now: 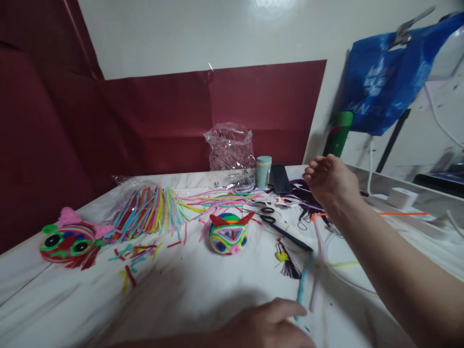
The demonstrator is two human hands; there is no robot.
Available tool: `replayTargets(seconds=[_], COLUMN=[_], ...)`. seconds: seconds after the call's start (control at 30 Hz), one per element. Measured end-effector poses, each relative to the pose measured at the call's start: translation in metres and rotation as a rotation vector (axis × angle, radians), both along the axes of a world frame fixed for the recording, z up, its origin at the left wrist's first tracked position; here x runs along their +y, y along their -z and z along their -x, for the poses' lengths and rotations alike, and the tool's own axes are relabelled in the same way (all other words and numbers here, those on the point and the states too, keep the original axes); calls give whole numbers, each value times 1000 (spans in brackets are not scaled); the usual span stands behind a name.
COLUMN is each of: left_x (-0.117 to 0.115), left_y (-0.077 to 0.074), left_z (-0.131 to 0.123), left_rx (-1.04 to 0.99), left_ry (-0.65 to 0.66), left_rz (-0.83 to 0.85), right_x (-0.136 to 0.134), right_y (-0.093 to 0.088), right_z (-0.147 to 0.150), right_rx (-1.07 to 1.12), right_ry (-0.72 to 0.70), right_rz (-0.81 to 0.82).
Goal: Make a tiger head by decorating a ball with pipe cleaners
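- A person's right hand (pixel 330 181) reaches out at right of centre, forearm stretched from the lower right. Its fingers are bent and close together; whether they pinch anything cannot be told.
- Dark purple strands (pixel 304 195) lie just beneath it.
- The left hand (pixel 270 324), blurred at the bottom edge, rests flat on the white tabletop (pixel 188 290), fingers extended and holding nothing, a fingertip beside a fuzzy blue pipe cleaner (pixel 303 282).
- Centre frame sits a round, fuzzy, eared head (pixel 228 234); left of it, a fanned bundle of bright stems (pixel 145 212).
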State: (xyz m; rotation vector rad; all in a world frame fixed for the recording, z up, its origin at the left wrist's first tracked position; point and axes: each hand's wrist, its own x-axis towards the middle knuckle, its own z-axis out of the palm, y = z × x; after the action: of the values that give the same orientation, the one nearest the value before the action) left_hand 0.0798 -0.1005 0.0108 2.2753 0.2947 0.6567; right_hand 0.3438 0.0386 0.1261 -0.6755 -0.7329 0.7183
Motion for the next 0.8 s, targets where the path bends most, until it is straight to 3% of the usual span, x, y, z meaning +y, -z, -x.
replayTargets(seconds=[0.07, 0.13, 0.17, 0.27, 0.4, 0.57, 0.7, 0.8], left_x=[-1, 3, 7, 15, 13, 6, 6, 5], left_y=[-2, -4, -5, 2, 17, 18, 17, 15], left_z=[-36, -70, -86, -123, -154, -178, -195, -202], left_rx=[72, 21, 0, 46, 123, 173, 393, 519], left_ry=[-47, -276, -287, -120, 58, -129, 62, 129], left_rz=[58, 146, 133, -13, -230, -311, -525, -661], right_x=[-8, -15, -19, -28, -42, -58, -68, -75], right_y=[2, 1, 1, -2, -8, -16, -21, -27], right_z=[5, 7, 7, 2, -13, -31, -37, -42], right_rx=[58, 126, 144, 169, 232, 290, 311, 299], right_ry=[-29, -48, -56, -65, -61, -35, -13, 5], right_rz=[7, 18, 18, -2, -23, -35, -30, -41])
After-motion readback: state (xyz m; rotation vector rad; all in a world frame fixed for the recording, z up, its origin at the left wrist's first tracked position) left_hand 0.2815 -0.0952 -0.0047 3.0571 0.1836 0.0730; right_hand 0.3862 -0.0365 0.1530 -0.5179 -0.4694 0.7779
